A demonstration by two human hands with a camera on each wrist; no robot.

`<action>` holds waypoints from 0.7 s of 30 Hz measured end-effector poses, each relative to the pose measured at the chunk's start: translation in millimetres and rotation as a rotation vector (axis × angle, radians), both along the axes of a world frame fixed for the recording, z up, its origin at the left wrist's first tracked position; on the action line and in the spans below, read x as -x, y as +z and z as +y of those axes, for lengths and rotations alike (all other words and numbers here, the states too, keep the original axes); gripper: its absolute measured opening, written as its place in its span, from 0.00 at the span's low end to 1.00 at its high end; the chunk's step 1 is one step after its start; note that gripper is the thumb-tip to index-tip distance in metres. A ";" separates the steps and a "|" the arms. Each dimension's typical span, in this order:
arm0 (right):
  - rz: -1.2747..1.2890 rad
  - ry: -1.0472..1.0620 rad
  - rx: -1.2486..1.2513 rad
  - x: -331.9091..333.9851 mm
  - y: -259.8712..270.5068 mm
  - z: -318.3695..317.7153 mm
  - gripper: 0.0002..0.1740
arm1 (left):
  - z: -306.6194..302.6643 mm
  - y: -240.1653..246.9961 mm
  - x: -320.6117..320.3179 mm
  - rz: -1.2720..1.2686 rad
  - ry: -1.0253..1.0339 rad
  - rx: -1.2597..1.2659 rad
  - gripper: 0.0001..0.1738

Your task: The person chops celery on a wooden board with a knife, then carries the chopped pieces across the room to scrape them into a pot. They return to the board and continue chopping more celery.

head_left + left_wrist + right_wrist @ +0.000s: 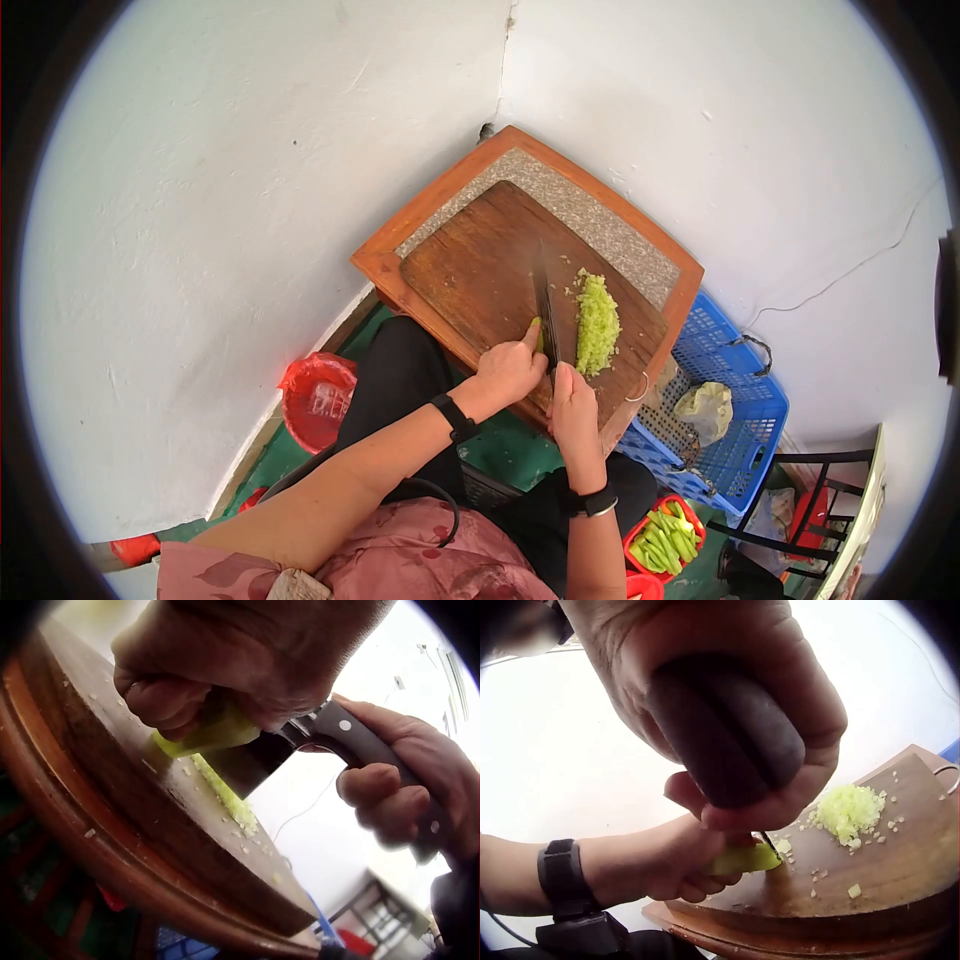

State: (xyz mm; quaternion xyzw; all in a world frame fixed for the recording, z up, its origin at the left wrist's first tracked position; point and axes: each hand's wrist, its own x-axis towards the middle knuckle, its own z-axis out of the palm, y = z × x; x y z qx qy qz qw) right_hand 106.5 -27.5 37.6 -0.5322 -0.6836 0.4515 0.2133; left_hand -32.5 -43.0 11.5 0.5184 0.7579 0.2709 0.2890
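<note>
Head, left hand (pixel 510 371) curled on vegetable (pixel 537 334), knife (pixel 545 308) alongside

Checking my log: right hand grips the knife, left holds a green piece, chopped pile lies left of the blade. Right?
No. The head view shows the pile lying right of the blade; the rest stands.

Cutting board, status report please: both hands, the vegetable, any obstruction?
Left hand pinning green vegetable piece. Right hand gripping knife, blade at the piece. Chopped pile beside blade, nothing blocking.
</note>
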 end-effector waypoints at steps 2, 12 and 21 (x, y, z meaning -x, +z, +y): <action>0.018 0.001 0.056 7.9 7.4 6.4 0.26 | -0.3 2.3 0.1 0.009 -0.003 0.006 0.33; 0.229 -0.114 0.238 -0.6 21.3 2.2 0.23 | -4.8 5.2 1.8 -0.008 -0.005 -0.020 0.34; 0.145 -0.078 0.230 -11.3 25.9 -17.0 0.25 | -1.6 -0.2 5.3 -0.093 -0.016 0.017 0.33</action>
